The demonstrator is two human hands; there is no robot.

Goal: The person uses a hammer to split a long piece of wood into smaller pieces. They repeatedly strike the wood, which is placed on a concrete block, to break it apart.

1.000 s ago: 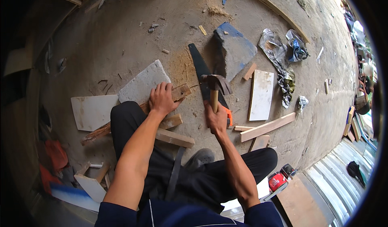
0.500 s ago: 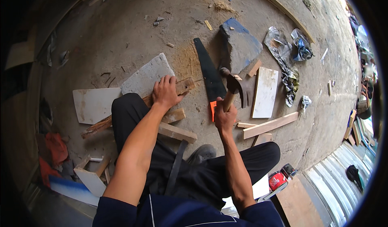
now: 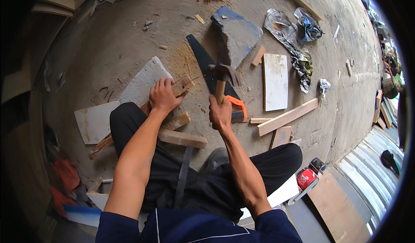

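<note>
My left hand (image 3: 164, 96) is closed over a weathered length of wood (image 3: 183, 84) and presses it down. That wood lies slanted across a pale concrete slab (image 3: 145, 78), its far end sticking out past my fingers; the near part passes behind my left knee. In my right hand (image 3: 220, 112) is a claw hammer (image 3: 220, 89), gripped by its wooden handle and raised, head pointing away from me. Below the hammer, a handsaw (image 3: 199, 57) with a dark blade and orange-edged handle rests on the floor, partly covered by the hammer head.
A large blue-marked concrete block (image 3: 237, 31) stands ahead, with a white board (image 3: 276, 82) to its right. Wood offcuts (image 3: 288, 116) lie right of my hammer hand, others (image 3: 182, 138) between my legs. Crumpled plastic (image 3: 281, 24) and a red can-like object (image 3: 307, 179) are further right.
My right hand has swung the hammer left, from beside the saw to above its blade, and its head has turned. My left hand stays on the wood. The whole view has shifted slightly.
</note>
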